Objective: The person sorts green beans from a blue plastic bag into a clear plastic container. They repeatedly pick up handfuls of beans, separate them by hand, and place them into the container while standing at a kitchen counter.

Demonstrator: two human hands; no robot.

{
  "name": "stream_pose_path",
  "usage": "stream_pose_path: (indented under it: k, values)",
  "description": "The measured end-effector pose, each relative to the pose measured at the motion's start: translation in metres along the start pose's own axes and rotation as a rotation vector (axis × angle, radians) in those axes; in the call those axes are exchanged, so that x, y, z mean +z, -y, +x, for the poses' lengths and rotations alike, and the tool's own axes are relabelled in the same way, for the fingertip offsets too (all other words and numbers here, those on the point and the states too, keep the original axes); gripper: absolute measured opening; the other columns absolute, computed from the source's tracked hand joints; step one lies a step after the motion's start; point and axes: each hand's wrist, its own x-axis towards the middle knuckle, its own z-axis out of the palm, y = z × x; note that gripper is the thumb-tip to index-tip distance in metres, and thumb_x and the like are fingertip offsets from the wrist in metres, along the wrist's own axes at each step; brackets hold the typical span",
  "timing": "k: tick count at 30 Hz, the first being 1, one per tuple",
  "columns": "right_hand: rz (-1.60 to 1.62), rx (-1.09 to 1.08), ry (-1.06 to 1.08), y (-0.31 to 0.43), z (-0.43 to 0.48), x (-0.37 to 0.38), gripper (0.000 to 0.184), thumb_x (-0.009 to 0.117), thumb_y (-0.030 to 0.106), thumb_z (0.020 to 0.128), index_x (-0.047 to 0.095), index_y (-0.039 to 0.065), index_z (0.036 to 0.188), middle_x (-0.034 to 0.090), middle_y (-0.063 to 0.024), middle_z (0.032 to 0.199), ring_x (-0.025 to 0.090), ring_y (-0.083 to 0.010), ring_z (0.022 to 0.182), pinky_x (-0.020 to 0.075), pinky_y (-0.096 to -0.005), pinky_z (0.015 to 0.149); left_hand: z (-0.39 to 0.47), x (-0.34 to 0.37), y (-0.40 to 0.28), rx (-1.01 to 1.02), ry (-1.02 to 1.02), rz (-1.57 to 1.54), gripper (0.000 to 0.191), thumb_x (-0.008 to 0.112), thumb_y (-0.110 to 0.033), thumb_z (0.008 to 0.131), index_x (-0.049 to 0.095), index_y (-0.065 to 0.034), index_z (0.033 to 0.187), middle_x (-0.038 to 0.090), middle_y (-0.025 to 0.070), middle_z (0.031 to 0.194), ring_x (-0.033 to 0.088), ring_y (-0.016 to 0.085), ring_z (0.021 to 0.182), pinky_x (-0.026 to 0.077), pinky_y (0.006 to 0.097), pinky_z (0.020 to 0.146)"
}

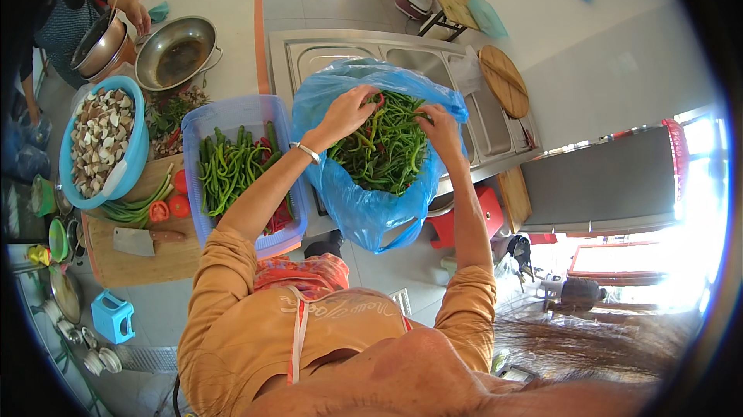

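Note:
A blue plastic bag (371, 225) stands open over the edge of the steel sink unit, full of thin green chili peppers (383, 155) with a few red ones. My left hand (352, 109) is at the bag's upper left, its fingertips at a red chili; whether they grip it I cannot tell. On the right side of the pile, my right hand (440, 126) has its fingers bent at the peppers, and their grip is unclear. Left of the bag, a lilac plastic basket (194, 118) holds larger green peppers (229, 176) and red ones (278, 222), partly behind my left forearm.
A cleaver (134, 241), halved tomato (159, 211) and scallions (130, 211) lie on a wooden board (116, 263). Beyond are a blue basin (136, 150) of cut mushrooms and a steel pan (174, 54), near a co-worker's hand (137, 15). A round wooden lid (504, 81) leans right of the sink (487, 118).

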Motion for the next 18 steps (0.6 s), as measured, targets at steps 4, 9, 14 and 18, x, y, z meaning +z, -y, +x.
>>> stream_pose_path:
  k: [4,9,14,18]
  values:
    - [0.238,0.288,-0.129,0.001,0.007,-0.017,0.018,0.063,0.014,0.085,0.067,0.005,0.101,0.061,-0.0065,0.072,0.057,-0.0109,0.062,0.0434,-0.0253,0.056,-0.003,0.004,0.0,-0.02,0.046,-0.025,0.033,0.056,-0.014,0.09,0.055,-0.0016,0.12,0.064,0.0141,0.109,0.062,0.027,0.1,0.048,0.0345,0.087]
    - [0.606,0.343,0.157,0.02,0.0,-0.023,0.017,0.062,0.013,0.088,0.066,0.004,0.102,0.059,0.0013,0.072,0.052,-0.0046,0.06,0.0393,-0.02,0.053,-0.014,0.022,-0.007,-0.062,0.152,-0.385,0.037,0.056,-0.021,0.093,0.052,-0.0018,0.124,0.062,0.0086,0.112,0.059,0.018,0.104,0.048,0.0311,0.087]
    - [0.813,0.321,0.309,0.039,-0.014,0.0,0.018,0.061,0.012,0.088,0.065,0.002,0.102,0.056,0.0019,0.072,0.051,-0.0047,0.06,0.038,-0.0198,0.052,-0.038,0.027,-0.018,-0.261,0.393,-0.828,0.045,0.059,-0.025,0.092,0.047,-0.0063,0.132,0.058,0.005,0.115,0.056,0.012,0.106,0.048,0.028,0.087]
    - [0.753,0.409,0.307,0.04,-0.019,0.017,0.026,0.063,0.013,0.088,0.061,0.0,0.109,0.059,-0.0002,0.078,0.054,-0.0066,0.064,0.0418,-0.0206,0.055,-0.064,0.033,-0.008,-0.465,0.372,-1.086,0.038,0.057,-0.018,0.093,0.049,-0.0074,0.128,0.062,0.0061,0.108,0.061,0.014,0.1,0.051,0.0305,0.083]
